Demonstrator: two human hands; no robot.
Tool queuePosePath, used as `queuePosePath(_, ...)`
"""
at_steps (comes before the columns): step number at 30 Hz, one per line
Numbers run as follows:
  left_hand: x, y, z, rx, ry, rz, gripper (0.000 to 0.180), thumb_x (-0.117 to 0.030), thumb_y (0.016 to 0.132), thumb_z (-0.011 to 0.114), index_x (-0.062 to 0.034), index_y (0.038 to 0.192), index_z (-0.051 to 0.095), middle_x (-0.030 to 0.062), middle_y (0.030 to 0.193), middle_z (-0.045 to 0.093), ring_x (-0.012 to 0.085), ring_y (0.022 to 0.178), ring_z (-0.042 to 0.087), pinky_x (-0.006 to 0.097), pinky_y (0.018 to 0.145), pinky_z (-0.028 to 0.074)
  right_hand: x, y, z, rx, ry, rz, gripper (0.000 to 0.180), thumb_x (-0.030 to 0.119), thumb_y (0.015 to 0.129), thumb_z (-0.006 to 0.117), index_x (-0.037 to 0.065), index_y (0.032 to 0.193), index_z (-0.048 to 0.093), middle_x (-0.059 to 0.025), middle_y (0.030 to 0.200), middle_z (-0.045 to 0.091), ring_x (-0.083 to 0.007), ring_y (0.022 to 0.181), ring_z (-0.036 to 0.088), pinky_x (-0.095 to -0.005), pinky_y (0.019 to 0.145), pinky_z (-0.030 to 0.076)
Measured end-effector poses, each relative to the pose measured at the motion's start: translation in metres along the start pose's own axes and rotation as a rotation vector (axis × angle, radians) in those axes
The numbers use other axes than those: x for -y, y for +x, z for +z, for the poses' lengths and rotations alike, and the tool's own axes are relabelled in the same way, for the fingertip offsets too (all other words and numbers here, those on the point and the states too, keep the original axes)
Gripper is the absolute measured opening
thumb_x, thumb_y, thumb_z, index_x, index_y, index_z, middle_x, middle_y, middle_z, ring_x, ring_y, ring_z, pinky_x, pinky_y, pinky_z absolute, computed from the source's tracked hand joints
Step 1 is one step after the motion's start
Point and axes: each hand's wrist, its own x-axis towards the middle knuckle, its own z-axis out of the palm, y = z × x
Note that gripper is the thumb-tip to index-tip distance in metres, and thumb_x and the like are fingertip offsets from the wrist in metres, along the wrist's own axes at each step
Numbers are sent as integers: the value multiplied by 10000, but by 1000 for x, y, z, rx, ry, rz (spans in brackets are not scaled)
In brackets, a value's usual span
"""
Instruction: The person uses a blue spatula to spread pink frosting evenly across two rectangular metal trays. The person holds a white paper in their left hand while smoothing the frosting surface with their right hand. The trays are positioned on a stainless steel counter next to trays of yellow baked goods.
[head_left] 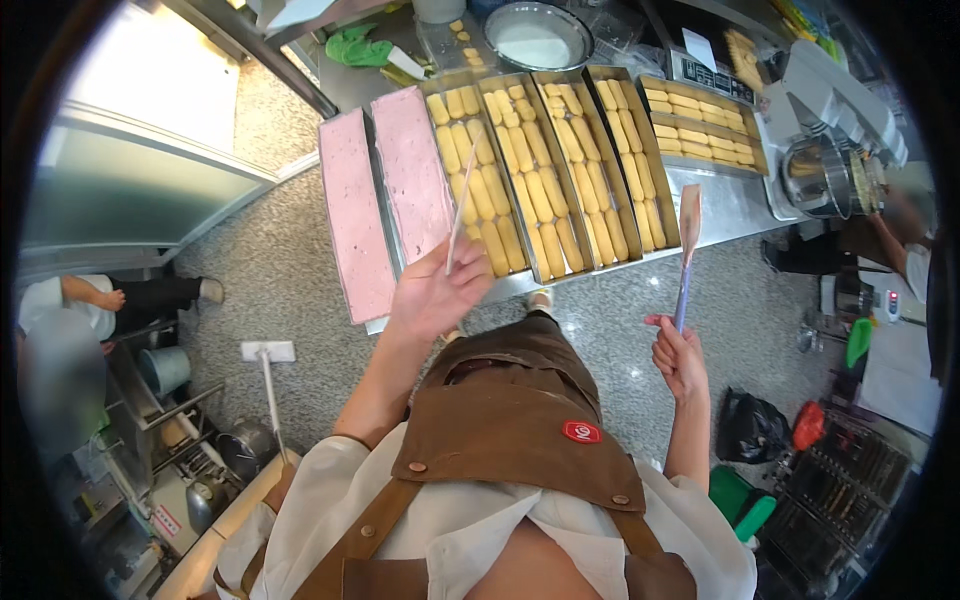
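White shirt collar (pixel 468 545) lies nearest; beyond it, the left hand (pixel 440 292) pinches a thin pale strip (pixel 463 205), the right hand (pixel 680 360) a purple-handled spatula (pixel 688 245). Ahead of the nearer left hand, metal trays (pixel 638 125) of rounded yellow biscuits (pixel 537 190) run lengthwise from the tabletop's (pixel 722 215) near edge; pitted pink slabs (pixel 352 205) fill its left end.

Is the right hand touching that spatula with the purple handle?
Touching: in the head view, the right hand grips the lower end of the purple-handled spatula.
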Motion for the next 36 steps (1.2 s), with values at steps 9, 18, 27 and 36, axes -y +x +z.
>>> queuePosePath(9, 87, 106, 34, 117, -65, -38, 96, -112, 891, 503, -35, 842, 472, 40, 806, 392, 135, 662, 358, 270, 627, 336, 40, 41, -70, 206, -192, -6, 232, 235, 960, 546, 20, 1014, 613, 97, 529, 346, -3, 425, 270, -200, 386, 178)
queuePosePath(18, 133, 184, 61, -407, 1468, 730, 161, -188, 964, 530, -52, 878, 534, -47, 747, 476, 42, 677, 394, 222, 625, 345, 90, 39, -117, 143, -523, -392, 207, 248, 935, 577, 50, 969, 627, 67, 627, 450, -46, 546, 355, -214, 492, 277)
queuePosePath(27, 157, 196, 78, -393, 1999, 855, 237, -143, 898, 580, -1, 748, 464, 83, 658, 407, 171, 585, 398, 303, 541, 343, 111, 45, -102, -71, -703, -546, 215, 178, 917, 601, -9, 1021, 620, -27, 664, 531, -68, 581, 449, -254, 510, 365)
queuePosePath(36, 153, 211, 71, -106, 2088, 622, 179, -135, 900, 569, 12, 808, 524, 102, 686, 445, 173, 625, 432, 306, 578, 356, 129, 68, -122, -113, -465, -641, 186, 190, 952, 553, 39, 1013, 640, 82, 614, 390, -18, 533, 315, -208, 470, 240)
